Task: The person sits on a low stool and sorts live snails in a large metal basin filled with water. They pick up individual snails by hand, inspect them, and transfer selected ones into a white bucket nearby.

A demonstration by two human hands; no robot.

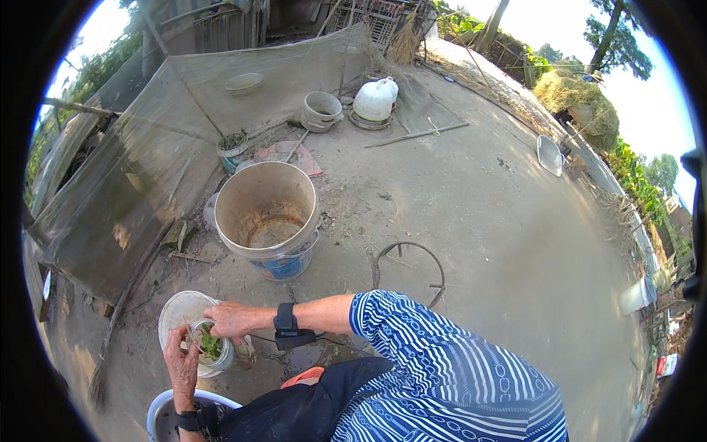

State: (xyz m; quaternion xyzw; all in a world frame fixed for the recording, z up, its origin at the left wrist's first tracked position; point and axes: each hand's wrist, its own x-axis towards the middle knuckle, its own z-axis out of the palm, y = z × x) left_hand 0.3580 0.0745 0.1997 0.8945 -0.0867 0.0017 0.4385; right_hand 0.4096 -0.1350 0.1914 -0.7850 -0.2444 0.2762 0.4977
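A clear glass jar [224,360] holding green leaves [210,343] is in front of me, its mouth turned up towards the camera. My right hand [225,320] reaches across from above and grips the jar at its rim. On the opposite side of the mouth, my left hand [181,356] has its fingertips pinched together around a thin reddish strand [188,327]. The fingers partly hide the strand and the rim. Behind the jar sits a round white plastic container [175,312], partly covered by the jar and both hands.
A large dirty bucket [266,221] stands just beyond. Below my left wrist is a pale-rimmed basin [160,406]. A metal ring stand [439,259] lies on the concrete. Netting [149,166] runs along the left. Farther off are a grey bucket [321,113] and white poultry drinker [373,102].
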